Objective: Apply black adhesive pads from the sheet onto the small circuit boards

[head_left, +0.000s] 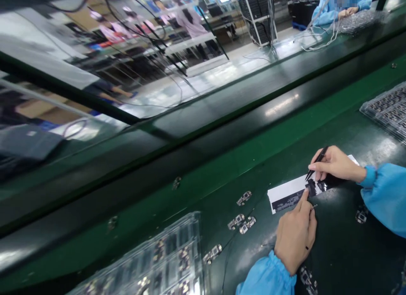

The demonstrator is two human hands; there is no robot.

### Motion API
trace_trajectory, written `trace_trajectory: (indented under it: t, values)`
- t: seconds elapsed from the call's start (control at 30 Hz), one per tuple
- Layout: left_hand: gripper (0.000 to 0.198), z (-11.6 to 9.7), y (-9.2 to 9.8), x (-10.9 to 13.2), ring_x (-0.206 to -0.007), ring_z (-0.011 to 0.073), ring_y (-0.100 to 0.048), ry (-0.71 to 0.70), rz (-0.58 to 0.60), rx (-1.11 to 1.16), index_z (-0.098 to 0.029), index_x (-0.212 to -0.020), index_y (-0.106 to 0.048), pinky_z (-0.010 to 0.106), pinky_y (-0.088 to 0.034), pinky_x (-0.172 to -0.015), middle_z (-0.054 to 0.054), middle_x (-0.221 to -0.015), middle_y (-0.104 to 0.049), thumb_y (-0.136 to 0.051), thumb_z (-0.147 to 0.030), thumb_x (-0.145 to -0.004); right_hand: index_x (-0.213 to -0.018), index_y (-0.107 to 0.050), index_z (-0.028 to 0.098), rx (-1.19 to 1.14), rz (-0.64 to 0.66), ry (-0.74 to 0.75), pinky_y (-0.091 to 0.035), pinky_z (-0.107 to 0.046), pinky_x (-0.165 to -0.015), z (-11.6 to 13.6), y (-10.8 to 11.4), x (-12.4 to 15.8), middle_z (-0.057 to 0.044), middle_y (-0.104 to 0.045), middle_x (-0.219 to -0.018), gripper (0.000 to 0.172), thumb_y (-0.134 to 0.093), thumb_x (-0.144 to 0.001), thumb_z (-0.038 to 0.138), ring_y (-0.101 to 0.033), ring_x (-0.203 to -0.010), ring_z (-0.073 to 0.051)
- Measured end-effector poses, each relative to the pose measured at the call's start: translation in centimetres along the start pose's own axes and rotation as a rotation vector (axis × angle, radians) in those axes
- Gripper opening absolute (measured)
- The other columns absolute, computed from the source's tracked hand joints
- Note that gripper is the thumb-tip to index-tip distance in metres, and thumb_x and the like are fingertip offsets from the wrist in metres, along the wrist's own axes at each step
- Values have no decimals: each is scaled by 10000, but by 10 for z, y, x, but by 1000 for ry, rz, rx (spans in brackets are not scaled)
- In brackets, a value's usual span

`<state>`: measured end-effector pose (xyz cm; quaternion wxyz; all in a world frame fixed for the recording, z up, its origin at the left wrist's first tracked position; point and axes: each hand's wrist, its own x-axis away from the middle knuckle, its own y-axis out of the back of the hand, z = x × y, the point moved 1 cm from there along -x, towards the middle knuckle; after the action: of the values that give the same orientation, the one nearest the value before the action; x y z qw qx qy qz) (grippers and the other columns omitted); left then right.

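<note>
Paper strip (287, 196): white, printed with dark patches, lying flat on the green tabletop (222, 172) toward its right end.
Right hand (333, 164): pinched around black tweezers (317, 162), tips down on the strip.
Left hand (294, 236): forefinger stretched out, pressing the strip; other fingers curled in.
Small parts (241, 223): scattered just left of the strip.
Clear trays (165, 261): one at the near-left edge, another at the far right.

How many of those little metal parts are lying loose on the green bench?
About 8: one highest, a pair, one by the tray, two blurred far left, others near the sleeves. More may be hidden.
</note>
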<state>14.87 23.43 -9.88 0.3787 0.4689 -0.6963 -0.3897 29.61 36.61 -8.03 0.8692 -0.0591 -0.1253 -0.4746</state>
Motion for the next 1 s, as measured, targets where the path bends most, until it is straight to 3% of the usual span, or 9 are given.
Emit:
trace_trajectory:
  t: [0.1, 0.2, 0.33, 0.47, 0.63, 1.0]
  values:
    - [162, 8, 14, -1, -753, 204, -678, 54, -52, -48, -220, -856, -535, 335, -528, -665, 82, -1341, -486, -375, -237, -876, -733, -591, 110, 4, -35, 125, -527, -207, -439, 33, 0, -4, -35, -643, -520, 281, -714, -679, 357, -626, -455, -132]
    - [155, 33, 32, -9, -794, 226, -677, 179, -140, -130, -217, -896, -524, 357, -521, -687, 87, -1360, -462, -374, -253, -883, -694, -578, 99, -27, -33, 131, -516, -191, -393, 49, -20, -35, -45, -640, -538, 281, -742, -671, 326, -637, -459, -147]
    - [208, 70, 45, -24, -734, 245, -679, 306, -129, -230, -197, -897, -533, 384, -511, -657, 115, -1405, -393, -343, -284, -895, -664, -571, 78, -27, -74, -59, -504, -178, -359, 32, -60, -95, -64, -641, -563, 222, -687, -753, 245, -636, -456, -142]
    - [228, 84, 43, -33, -734, 240, -677, 324, -105, -258, -196, -927, -531, 376, -505, -647, 107, -1422, -368, -323, -286, -898, -603, -561, 75, 30, -115, -93, -485, -167, -332, 6, -81, -128, -73, -634, -543, 242, -639, -790, 207, -616, -418, -128]
    - [236, 84, 39, -34, -751, 242, -674, 327, -83, -243, -190, -958, -521, 367, -501, -643, 106, -1428, -360, -308, -273, -899, -614, -580, 76, 63, -135, -103, -485, -159, -337, -6, -79, -135, -76, -643, -560, 239, -657, -775, 236, -616, -421, -123]
    - [227, 86, 42, -35, -703, 234, -670, 348, -65, -258, -189, -922, -514, 355, -485, -599, 111, -1424, -365, -304, -271, -895, -641, -602, 77, 69, -110, -95, -466, -140, -322, -7, -80, -136, -98, -676, -633, 215, -658, -764, 245, -623, -440, -118]
